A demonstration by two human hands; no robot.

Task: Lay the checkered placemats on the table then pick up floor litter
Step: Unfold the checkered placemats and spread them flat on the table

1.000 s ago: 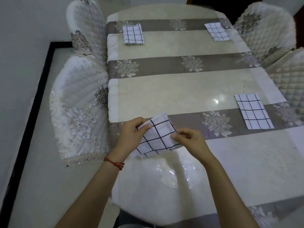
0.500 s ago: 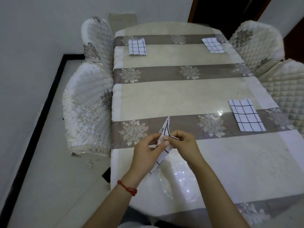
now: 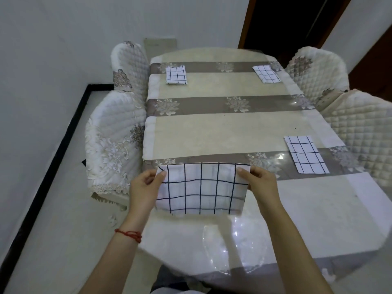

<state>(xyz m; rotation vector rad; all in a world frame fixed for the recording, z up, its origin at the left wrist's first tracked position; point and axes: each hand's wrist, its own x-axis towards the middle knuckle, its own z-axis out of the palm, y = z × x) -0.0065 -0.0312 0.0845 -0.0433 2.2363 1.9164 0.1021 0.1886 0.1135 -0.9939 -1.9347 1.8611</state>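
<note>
I hold a white placemat with a black check spread wide and upright over the near left part of the table. My left hand pinches its upper left corner and my right hand pinches its upper right corner. Three more checkered placemats lie flat on the table: one at the far left, one at the far right, one at the near right.
Quilted white chairs flank the table: two on the left, two on the right. A small pale scrap lies on the floor by the near left chair. A dark doorway is behind the table.
The placemat was folded and narrow between my hands; now it is unfolded and stretched wide, my hands having moved apart to its upper corners.
</note>
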